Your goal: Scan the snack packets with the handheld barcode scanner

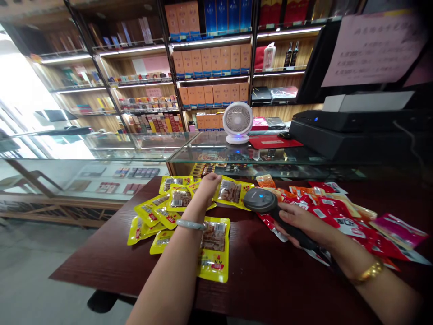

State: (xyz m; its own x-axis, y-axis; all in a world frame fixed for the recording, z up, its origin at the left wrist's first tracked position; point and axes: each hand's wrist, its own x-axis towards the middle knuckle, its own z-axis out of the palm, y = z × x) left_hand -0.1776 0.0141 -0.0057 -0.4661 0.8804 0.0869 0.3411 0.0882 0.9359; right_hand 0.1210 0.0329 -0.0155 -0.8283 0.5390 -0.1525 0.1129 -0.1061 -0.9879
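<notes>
My left hand [210, 184] pinches the left edge of a yellow snack packet [230, 192] with a clear window and a barcode. In my right hand [301, 219] is a black barcode scanner [260, 199], its head close to the right end of that packet. Its fingers wrap round the handle. Several more yellow packets [149, 210] lie in a loose pile to the left of my left arm, and one large yellow packet [214, 250] lies flat beside my wrist. Red packets [338, 216] are heaped beyond and beside my right hand.
The packets rest on a dark wooden table [111, 266]. Behind it a glass display counter [203, 155] carries a white fan [237, 122], a red mat [275, 142] and a black machine [355, 131] at right. Shelves of boxes [213, 61] line the wall.
</notes>
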